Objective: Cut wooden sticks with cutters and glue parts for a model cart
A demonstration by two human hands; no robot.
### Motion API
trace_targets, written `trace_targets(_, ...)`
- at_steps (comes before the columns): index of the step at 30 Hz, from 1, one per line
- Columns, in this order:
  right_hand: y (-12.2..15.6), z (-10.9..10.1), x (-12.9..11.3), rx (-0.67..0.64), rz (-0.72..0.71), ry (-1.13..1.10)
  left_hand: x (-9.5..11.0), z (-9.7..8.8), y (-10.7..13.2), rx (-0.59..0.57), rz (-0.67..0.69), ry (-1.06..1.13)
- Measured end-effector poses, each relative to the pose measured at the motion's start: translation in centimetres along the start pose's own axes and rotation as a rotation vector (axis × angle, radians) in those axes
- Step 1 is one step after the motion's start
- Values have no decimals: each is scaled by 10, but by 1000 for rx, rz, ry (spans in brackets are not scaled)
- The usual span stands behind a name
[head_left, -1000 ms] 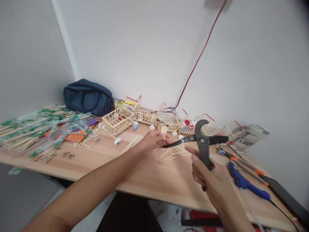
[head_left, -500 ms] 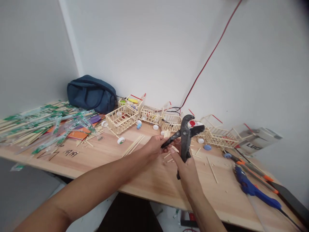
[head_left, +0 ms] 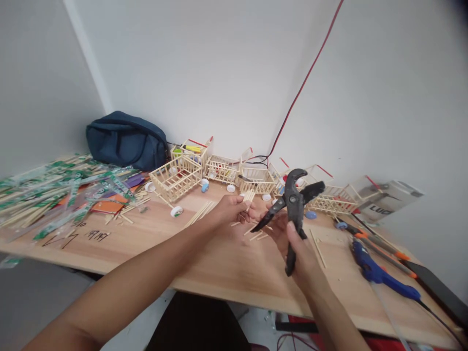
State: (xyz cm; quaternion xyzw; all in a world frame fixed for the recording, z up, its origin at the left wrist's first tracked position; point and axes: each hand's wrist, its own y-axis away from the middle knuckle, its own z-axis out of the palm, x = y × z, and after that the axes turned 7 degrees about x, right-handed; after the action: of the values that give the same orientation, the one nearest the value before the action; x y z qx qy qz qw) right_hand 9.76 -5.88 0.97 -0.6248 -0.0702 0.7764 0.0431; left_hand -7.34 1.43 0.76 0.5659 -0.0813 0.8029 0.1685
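Note:
My left hand (head_left: 236, 208) is closed around a small bunch of pale wooden sticks (head_left: 249, 196), whose ends poke up past the fingers. In my right hand (head_left: 298, 248) is a black hand cutter (head_left: 293, 202) with a hooked jaw, held upright with its jaws apart. The cutter's jaws are clear of the sticks, to the right of my left hand. Several short cut sticks (head_left: 258, 235) lie on the wooden table between and beneath the hands. Longer sticks (head_left: 199, 214) rest left of my left hand.
Small stick-built carts (head_left: 177, 179) with bottle-cap wheels line the wall. Wrapped sticks (head_left: 47, 190) pile up at the left, by a blue bag (head_left: 127, 140). A blue glue gun (head_left: 382, 275) and a black-and-orange tool (head_left: 387, 253) lie at the right. The table's front edge (head_left: 204, 290) is near me.
The cutter and my right hand have shifted right, away from my left hand, opening a gap between them. My left hand keeps its sticks. The camera view has swung slightly right.

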Motion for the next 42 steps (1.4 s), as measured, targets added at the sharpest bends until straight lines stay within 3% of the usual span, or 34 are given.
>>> trace_targets(4,1,-34,-18,-10,158,23,11,0,6,-123,9,1)
trace_targets(8,11,-50,-34,-55,308,46,14,0,7,-202,-24,-57)
trace_targets(14,17,-51,-35,-13,396,-48,9,-6,3,-195,-169,-216)
trace_targets(20,-15,-38,-17,78,257,-8,10,-7,6,-268,-130,-355)
trace_targets(25,-42,-34,-6,49,313,-165,7,-8,5,-131,9,-697)
trace_targets(29,-44,-41,3,37,371,-307,8,0,9,-79,53,-1018)
trace_targets(34,-40,-45,5,62,340,-249,2,13,13,41,230,-1522)
trace_targets(42,-39,-42,3,59,365,-250,-7,22,16,73,222,-1761)
